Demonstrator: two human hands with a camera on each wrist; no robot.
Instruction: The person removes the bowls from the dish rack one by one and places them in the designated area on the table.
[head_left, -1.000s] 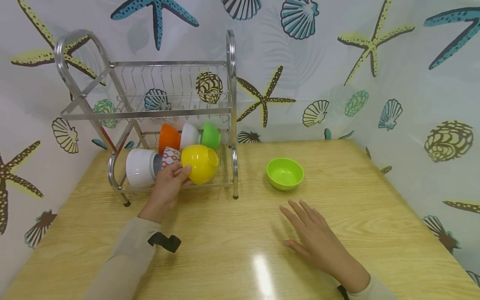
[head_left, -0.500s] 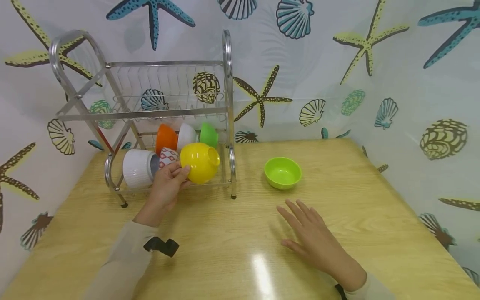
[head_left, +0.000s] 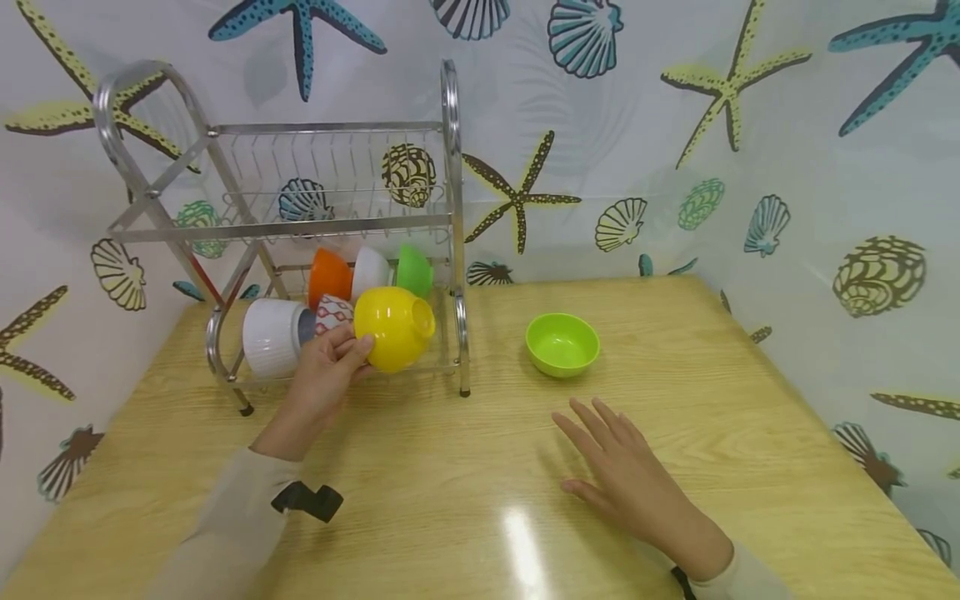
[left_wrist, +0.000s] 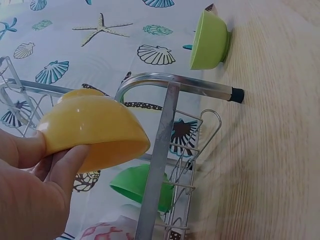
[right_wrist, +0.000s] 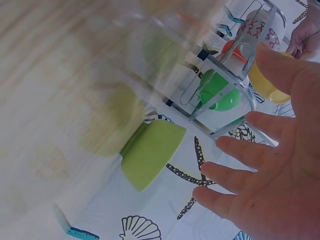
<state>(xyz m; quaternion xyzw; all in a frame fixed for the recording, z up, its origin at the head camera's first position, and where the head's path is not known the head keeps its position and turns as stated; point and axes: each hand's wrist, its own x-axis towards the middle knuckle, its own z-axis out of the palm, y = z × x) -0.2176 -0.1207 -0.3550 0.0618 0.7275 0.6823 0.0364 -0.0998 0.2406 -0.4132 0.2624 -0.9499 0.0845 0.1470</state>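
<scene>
A yellow bowl [head_left: 390, 329] is tilted on its side at the front of the dish rack's lower tier. My left hand [head_left: 324, 377] pinches its rim between thumb and fingers; the left wrist view shows the grip on the yellow bowl [left_wrist: 95, 127] closely. Over the table's right half, my right hand [head_left: 630, 475] hovers with fingers spread and holds nothing. Beyond its fingertips a lime green bowl [head_left: 562, 346] stands upright on the table. In the right wrist view the right hand [right_wrist: 280, 165] has its palm and straight fingers showing.
The two-tier metal dish rack [head_left: 300, 225] stands at the back left. Its lower tier holds a white ribbed bowl [head_left: 270, 337], a red-patterned bowl [head_left: 332, 312], an orange bowl [head_left: 330, 277], a white bowl [head_left: 371, 272] and a green bowl [head_left: 415, 271]. A patterned sheet hangs behind.
My left hand has drawn the yellow bowl slightly left and toward me. The head view has shifted a little. My right hand and the lime green bowl keep their places.
</scene>
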